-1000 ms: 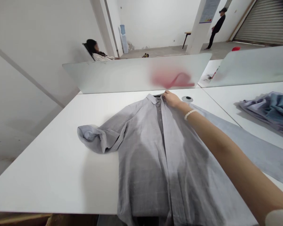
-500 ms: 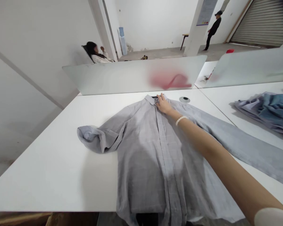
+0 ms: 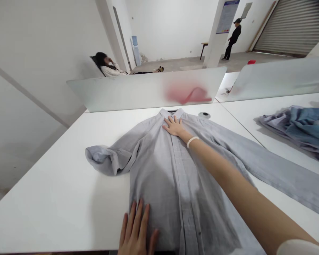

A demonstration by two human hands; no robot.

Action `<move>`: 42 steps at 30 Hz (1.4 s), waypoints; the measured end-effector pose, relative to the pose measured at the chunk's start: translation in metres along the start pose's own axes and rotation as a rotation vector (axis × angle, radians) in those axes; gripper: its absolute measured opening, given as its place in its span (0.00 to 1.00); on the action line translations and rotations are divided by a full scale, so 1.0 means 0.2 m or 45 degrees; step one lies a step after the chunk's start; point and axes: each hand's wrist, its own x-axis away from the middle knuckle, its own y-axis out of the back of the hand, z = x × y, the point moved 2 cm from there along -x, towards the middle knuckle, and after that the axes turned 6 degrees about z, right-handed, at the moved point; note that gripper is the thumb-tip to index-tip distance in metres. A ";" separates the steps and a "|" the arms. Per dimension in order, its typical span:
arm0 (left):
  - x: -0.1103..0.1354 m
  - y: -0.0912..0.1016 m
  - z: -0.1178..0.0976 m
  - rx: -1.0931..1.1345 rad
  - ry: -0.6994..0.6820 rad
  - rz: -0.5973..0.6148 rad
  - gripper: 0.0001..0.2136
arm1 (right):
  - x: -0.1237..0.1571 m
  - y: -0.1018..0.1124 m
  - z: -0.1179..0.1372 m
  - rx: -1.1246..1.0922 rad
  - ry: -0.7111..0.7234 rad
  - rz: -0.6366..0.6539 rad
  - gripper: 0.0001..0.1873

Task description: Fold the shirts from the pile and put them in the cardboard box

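Note:
A grey button-up shirt [image 3: 159,170] lies front up across the white table, its collar at the far side. Its left-hand sleeve is bunched and rolled at the end, while the other stretches out to the right. My right hand [image 3: 174,126], with a white bead bracelet [image 3: 192,141] at the wrist, rests flat just below the collar, fingers spread. Near the bottom of the view, my left hand [image 3: 135,232] is laid on the shirt's left side, fingers stretched out. The shirt's hem is out of view at the bottom.
Behind the shirt stands a frosted divider [image 3: 146,92] with a blurred red shape beyond it. A round cable grommet [image 3: 204,115] is set in the table [image 3: 55,198]. Blue and lilac clothes [image 3: 300,127] lie heaped at right. Two people [image 3: 108,67] are beyond the dividers, one seated, one standing.
My right hand has slid from the collar's right side down and left onto the upper front. My left hand has come into view at the bottom, onto the shirt.

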 end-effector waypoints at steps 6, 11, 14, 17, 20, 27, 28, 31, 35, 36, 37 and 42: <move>-0.20 -0.01 0.25 -0.193 -0.022 0.190 0.27 | -0.12 0.01 -0.05 -0.020 -0.076 0.000 0.35; 0.06 0.09 0.60 -0.241 0.341 0.285 0.23 | -0.16 0.00 -0.07 -0.015 -0.090 -0.047 0.35; 0.24 0.15 0.67 -0.308 0.418 0.197 0.23 | -0.16 -0.01 -0.08 -0.012 -0.073 -0.087 0.34; 0.26 0.14 0.57 -0.257 0.308 0.047 0.23 | -0.13 0.00 -0.06 0.012 -0.055 -0.204 0.32; 0.15 0.08 0.32 -0.124 0.053 -0.036 0.27 | -0.08 0.04 -0.03 0.060 0.041 -0.416 0.26; 0.01 0.03 0.02 -0.214 0.065 -0.030 0.28 | 0.04 0.07 0.01 -0.107 0.014 -0.311 0.20; 0.01 0.03 0.02 -0.202 0.070 -0.026 0.27 | 0.06 0.08 0.01 -0.141 0.008 -0.300 0.20; 0.01 0.04 0.03 -0.151 0.093 0.006 0.24 | 0.16 0.10 -0.01 -0.276 -0.003 -0.247 0.22; 0.00 0.04 0.03 -0.048 0.153 0.044 0.23 | 0.42 0.11 -0.06 -0.468 0.018 -0.133 0.24; -0.01 0.04 0.03 -0.018 0.164 0.045 0.23 | 0.50 0.11 -0.08 -0.517 0.022 -0.104 0.24; -0.01 0.05 0.03 0.013 0.173 0.050 0.23 | 0.59 0.12 -0.10 -0.556 0.024 -0.079 0.23; 0.03 0.16 -0.03 0.220 0.170 -0.086 0.19 | 1.25 0.22 -0.23 -1.059 0.053 -0.008 0.18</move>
